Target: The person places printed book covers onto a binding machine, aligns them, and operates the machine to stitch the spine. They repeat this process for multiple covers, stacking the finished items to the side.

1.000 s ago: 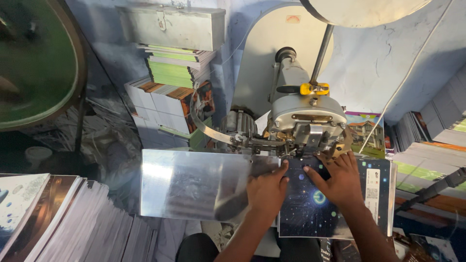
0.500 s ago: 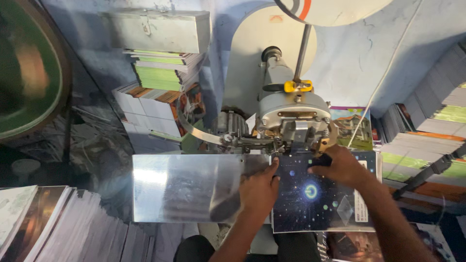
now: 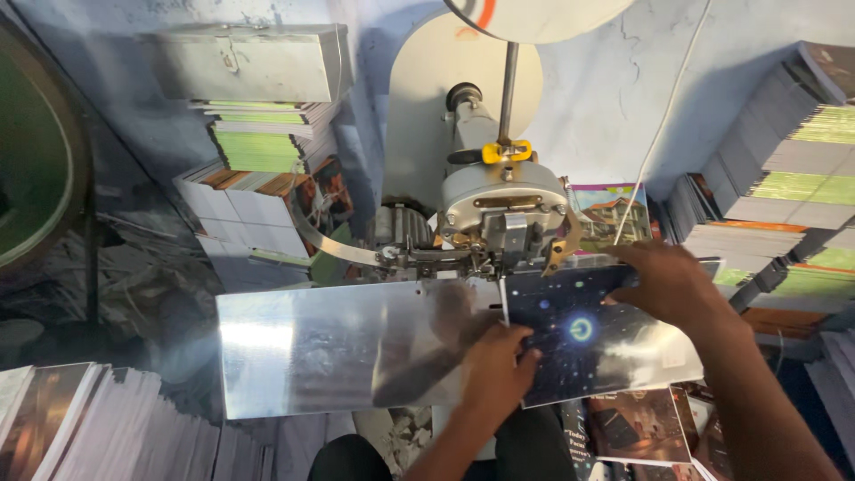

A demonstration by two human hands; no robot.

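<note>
Head view: a dark booklet [image 3: 588, 334] with a starry cover lies on the shiny metal desk [image 3: 312, 347] under the stitching machine head [image 3: 503, 209]. Since a moment ago, the right hand [image 3: 668, 285] has slid to its far edge, fingers spread flat; the left hand [image 3: 494, 370] presses its near-left corner.

Dark starry booklet cover [image 3: 592, 334] on shiny silver plate [image 3: 329, 352].

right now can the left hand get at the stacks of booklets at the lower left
Probably yes: the left hand rests on the dark booklet, and only the bare shiny metal table lies between it and the stacks.
</note>
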